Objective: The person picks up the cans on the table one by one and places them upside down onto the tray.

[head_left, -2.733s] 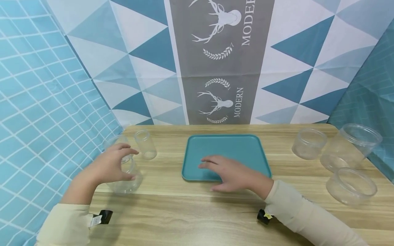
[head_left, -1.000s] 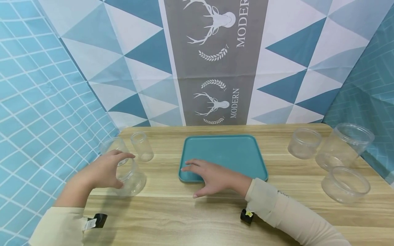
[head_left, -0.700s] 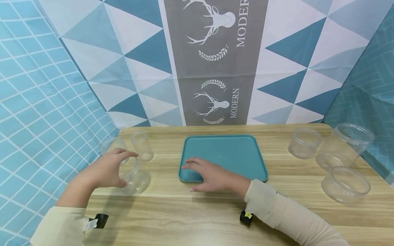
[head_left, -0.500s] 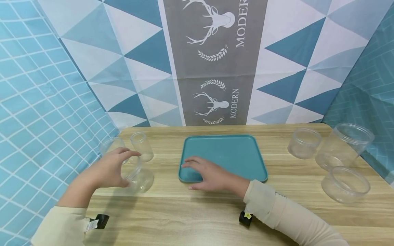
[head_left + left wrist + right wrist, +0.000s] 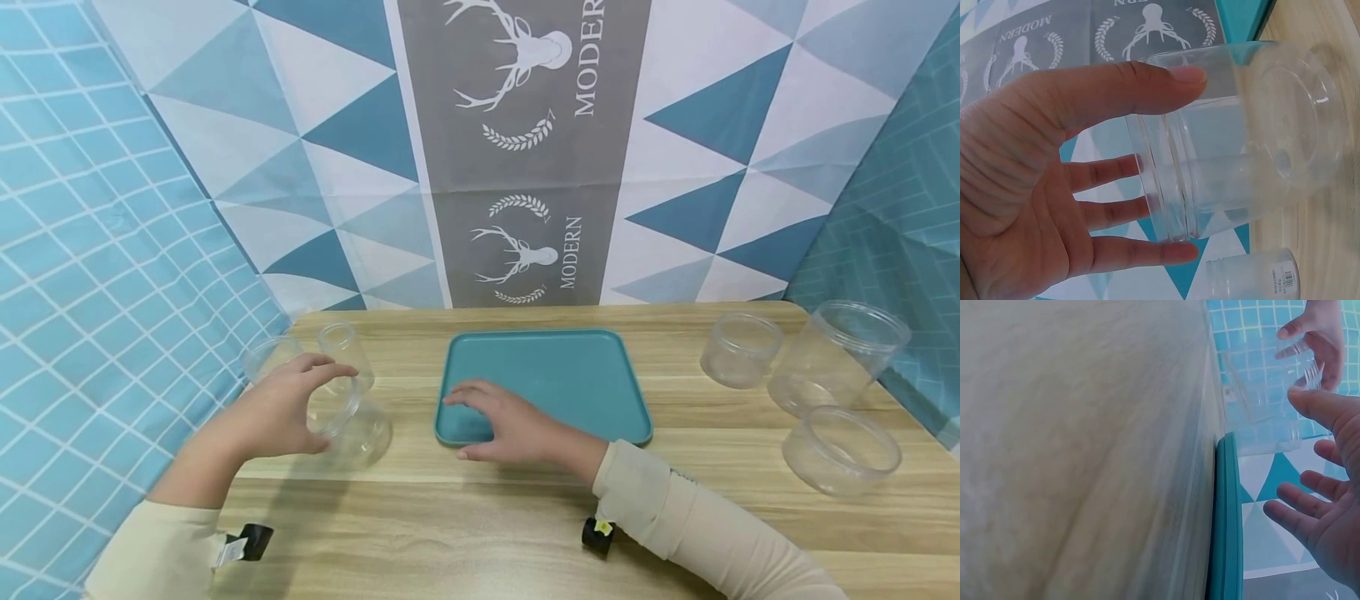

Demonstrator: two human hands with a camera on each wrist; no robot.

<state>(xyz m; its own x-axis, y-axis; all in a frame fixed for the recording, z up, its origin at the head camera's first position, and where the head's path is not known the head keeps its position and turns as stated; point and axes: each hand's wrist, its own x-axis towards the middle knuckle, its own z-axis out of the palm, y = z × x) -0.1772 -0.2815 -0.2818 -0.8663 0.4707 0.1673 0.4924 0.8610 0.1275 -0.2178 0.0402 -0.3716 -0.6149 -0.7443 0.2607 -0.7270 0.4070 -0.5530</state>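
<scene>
My left hand (image 5: 281, 412) grips a clear plastic jar (image 5: 367, 437) by its rim, thumb on the near side and fingers on the far side. In the left wrist view the jar (image 5: 1222, 156) has a ridged neck and round base; whether that base touches the table cannot be told. Over the front left part of the teal tray (image 5: 555, 375), my right hand (image 5: 510, 425) hovers with spread fingers and holds nothing. Behind the left hand stand a narrow clear jar (image 5: 348, 354) and another clear container (image 5: 272, 354), partly hidden.
On the right side of the wooden table (image 5: 465, 533) stand a small clear jar (image 5: 741, 354), a large clear jar (image 5: 840, 358) and a low wide clear container (image 5: 842, 454). Patterned cloth (image 5: 540, 150) hangs behind the table, with blue checked cloth (image 5: 112, 250) along the left.
My left hand and the jar have shifted to the right, closer to the tray. The right hand moved left earlier and has since stayed nearly still over the tray.
</scene>
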